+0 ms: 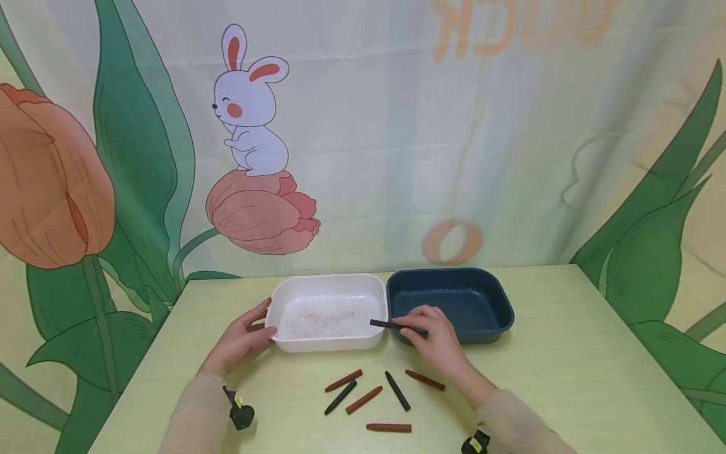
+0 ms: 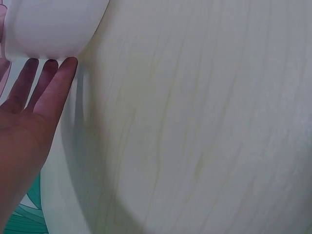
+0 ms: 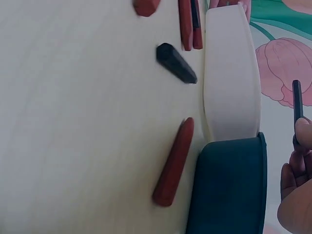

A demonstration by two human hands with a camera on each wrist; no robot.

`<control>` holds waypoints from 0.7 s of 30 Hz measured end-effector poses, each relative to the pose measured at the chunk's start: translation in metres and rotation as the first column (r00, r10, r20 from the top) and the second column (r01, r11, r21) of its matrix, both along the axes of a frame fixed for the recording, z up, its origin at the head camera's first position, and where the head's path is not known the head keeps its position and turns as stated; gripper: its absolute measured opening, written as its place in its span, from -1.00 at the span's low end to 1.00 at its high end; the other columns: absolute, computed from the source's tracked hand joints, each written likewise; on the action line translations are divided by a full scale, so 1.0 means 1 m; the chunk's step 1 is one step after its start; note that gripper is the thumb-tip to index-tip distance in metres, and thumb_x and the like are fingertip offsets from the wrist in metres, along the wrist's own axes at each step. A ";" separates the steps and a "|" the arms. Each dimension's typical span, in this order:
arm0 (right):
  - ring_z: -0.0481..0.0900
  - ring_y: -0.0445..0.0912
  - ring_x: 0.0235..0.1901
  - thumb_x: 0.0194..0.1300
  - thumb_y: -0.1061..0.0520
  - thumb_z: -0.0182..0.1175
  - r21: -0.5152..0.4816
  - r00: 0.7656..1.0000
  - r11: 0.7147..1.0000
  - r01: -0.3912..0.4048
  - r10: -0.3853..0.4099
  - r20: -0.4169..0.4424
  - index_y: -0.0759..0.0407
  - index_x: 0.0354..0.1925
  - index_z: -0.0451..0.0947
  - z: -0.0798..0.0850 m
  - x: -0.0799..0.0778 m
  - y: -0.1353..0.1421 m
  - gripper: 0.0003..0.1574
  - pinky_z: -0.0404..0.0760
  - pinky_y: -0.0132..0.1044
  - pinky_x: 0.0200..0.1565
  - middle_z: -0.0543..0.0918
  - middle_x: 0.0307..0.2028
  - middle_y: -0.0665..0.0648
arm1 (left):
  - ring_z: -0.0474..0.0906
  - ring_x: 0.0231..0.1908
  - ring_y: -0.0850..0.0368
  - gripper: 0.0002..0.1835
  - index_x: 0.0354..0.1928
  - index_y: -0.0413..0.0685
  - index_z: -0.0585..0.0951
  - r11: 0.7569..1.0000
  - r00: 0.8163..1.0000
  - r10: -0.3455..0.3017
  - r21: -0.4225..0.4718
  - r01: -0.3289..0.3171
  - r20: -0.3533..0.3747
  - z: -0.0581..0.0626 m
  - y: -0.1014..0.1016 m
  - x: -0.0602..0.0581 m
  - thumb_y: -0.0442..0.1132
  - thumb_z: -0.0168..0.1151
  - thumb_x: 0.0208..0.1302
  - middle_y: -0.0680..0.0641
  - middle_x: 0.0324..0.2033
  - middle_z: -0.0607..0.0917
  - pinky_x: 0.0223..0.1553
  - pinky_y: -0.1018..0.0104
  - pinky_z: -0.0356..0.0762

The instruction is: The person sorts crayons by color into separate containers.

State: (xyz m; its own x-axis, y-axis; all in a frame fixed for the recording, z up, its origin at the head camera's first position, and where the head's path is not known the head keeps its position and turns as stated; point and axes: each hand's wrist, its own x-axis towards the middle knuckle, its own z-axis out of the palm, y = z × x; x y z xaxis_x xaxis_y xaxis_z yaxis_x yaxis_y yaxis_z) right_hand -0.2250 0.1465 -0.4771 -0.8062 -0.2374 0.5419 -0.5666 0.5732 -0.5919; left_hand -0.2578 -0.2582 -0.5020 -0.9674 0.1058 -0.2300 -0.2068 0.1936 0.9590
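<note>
My left hand holds the left end of a white plastic tray, its thumb at the rim and its fingertips against the outer wall. A black crayon is pinched between the thumb and fingers of my right hand. That hand is over the front left of a dark blue tray, and the crayon's tip points left over the white tray's right rim. In the right wrist view the held crayon stands clear above both trays. Small specks mark the white tray's floor.
In front of the trays lie several brown-red crayons and two black crayons on the pale table. The trays stand side by side near the back edge. Behind them hangs a printed curtain with a rabbit and tulips.
</note>
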 end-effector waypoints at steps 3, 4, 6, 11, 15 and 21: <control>0.50 -0.05 -0.16 0.12 0.31 0.43 -0.002 1.000 1.000 0.004 -0.004 0.023 0.05 -0.16 0.79 0.004 -0.004 -0.006 -0.70 0.52 -0.13 -0.19 0.63 -0.25 -0.03 | 0.25 0.36 -0.19 -0.12 0.56 0.27 0.11 1.000 1.000 -0.011 0.010 0.011 -0.007 0.000 -0.001 -0.001 -0.19 0.35 0.29 -0.08 0.50 0.15 0.23 0.07 0.42; 0.50 -0.05 -0.16 0.13 0.31 0.42 -0.002 1.000 1.000 0.006 -0.006 0.028 0.05 -0.16 0.79 0.005 -0.005 -0.008 -0.70 0.52 -0.12 -0.18 0.63 -0.25 -0.02 | 0.25 0.36 -0.19 -0.12 0.55 0.28 0.12 1.000 1.000 -0.009 0.015 0.009 -0.006 0.000 -0.001 -0.001 -0.20 0.35 0.29 -0.07 0.49 0.16 0.23 0.07 0.42; 0.49 -0.05 -0.16 0.13 0.31 0.42 -0.002 0.999 1.000 0.006 -0.005 0.034 0.05 -0.16 0.79 0.009 -0.007 -0.013 -0.71 0.51 -0.10 -0.16 0.62 -0.25 -0.01 | 0.25 0.36 -0.21 -0.14 0.56 0.25 0.12 1.000 1.000 -0.015 0.018 0.015 -0.014 0.000 -0.001 -0.002 -0.21 0.33 0.31 -0.10 0.49 0.15 0.23 0.05 0.42; 0.49 -0.02 -0.18 0.12 0.30 0.43 0.016 1.000 1.000 -0.009 0.008 0.013 0.06 -0.17 0.79 0.013 -0.014 -0.023 -0.72 0.51 -0.09 -0.18 0.62 -0.26 0.03 | 0.23 0.36 -0.23 -0.16 0.56 0.23 0.11 0.999 1.000 -0.021 0.030 0.022 -0.019 0.000 -0.001 -0.003 -0.22 0.31 0.33 -0.15 0.49 0.14 0.24 0.02 0.41; 0.49 0.00 -0.20 0.12 0.30 0.43 0.027 1.000 0.999 -0.026 0.026 0.000 0.09 -0.17 0.79 0.014 -0.019 -0.031 -0.73 0.49 -0.09 -0.19 0.63 -0.26 0.05 | 0.23 0.36 -0.23 -0.14 0.56 0.23 0.11 0.999 1.000 -0.018 0.033 0.019 -0.019 0.000 -0.001 -0.002 -0.20 0.33 0.32 -0.15 0.49 0.14 0.24 0.02 0.41; 0.51 0.05 -0.15 0.15 0.31 0.40 0.037 0.998 0.998 -0.054 0.053 0.023 0.12 -0.18 0.78 0.015 -0.025 -0.043 -0.76 0.50 -0.04 -0.12 0.64 -0.23 0.10 | 0.23 0.36 -0.24 -0.09 0.56 0.21 0.10 0.999 1.000 -0.018 0.036 0.018 -0.016 -0.001 -0.001 -0.002 -0.14 0.38 0.27 -0.17 0.49 0.14 0.23 0.01 0.41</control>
